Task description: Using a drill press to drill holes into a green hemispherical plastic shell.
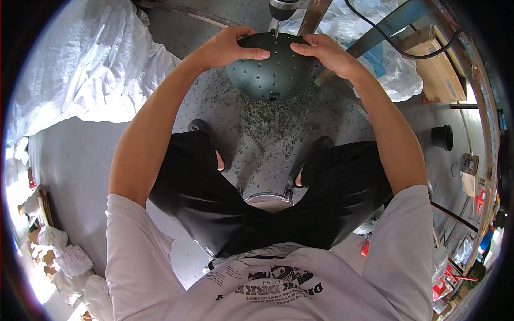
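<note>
A dark green dome-shaped shell [271, 75], dotted with small round holes or dimples, is held up between my two hands. My left hand [231, 49] grips its upper left rim, thumb lying on the curved surface. On the upper right, my right hand [327, 52] holds the rim the same way. A drill chuck [282, 8] hangs just beyond the shell, and its metal bit [274, 27] meets the shell's far edge between my thumbs. One larger hole [273, 97] shows on the near side of the shell. The fingers underneath are hidden.
Green shavings [273, 122] litter the grey floor below the shell. White sheeting [85, 69] is heaped at left. At right are a clear plastic bag [400, 81], a cardboard box [440, 72], a black cable [412, 55] and a black pot [442, 138]. A metal leg [385, 29] slants nearby.
</note>
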Motion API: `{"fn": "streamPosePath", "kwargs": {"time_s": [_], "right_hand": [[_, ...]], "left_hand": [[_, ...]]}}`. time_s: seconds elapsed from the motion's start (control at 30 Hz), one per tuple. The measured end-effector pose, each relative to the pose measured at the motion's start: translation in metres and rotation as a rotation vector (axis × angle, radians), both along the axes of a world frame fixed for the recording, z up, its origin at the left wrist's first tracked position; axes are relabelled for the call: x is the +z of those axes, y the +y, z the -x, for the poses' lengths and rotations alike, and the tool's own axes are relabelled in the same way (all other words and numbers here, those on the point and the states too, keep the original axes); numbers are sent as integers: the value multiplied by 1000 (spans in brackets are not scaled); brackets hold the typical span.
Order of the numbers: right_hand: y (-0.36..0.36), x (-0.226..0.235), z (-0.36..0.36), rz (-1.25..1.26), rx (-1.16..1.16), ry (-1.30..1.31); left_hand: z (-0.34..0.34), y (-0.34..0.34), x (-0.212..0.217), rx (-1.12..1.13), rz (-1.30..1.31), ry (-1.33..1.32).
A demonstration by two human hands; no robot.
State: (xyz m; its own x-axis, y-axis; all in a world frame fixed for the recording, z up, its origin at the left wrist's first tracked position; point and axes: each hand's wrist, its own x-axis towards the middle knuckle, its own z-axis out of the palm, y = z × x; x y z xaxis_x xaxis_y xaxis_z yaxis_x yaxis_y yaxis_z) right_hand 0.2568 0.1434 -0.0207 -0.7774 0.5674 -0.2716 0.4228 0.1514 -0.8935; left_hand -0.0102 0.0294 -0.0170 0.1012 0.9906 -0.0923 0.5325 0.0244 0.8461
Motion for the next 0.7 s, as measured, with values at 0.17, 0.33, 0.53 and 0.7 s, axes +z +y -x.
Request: {"fn": "streamPosePath", "kwargs": {"time_s": [0.17, 0.33, 0.53, 0.7], "right_hand": [[-2, -11, 3, -144, -115, 12], [-4, 0, 2, -43, -32, 28], [-3, -2, 2, -54, -44, 42], [-3, -1, 1, -29, -28, 20]], "left_hand": [[0, -1, 0, 18, 1, 25], [-1, -4, 8, -26, 26, 66], [0, -2, 8, -36, 27, 65], [-1, -3, 7, -17, 25, 89]]}}
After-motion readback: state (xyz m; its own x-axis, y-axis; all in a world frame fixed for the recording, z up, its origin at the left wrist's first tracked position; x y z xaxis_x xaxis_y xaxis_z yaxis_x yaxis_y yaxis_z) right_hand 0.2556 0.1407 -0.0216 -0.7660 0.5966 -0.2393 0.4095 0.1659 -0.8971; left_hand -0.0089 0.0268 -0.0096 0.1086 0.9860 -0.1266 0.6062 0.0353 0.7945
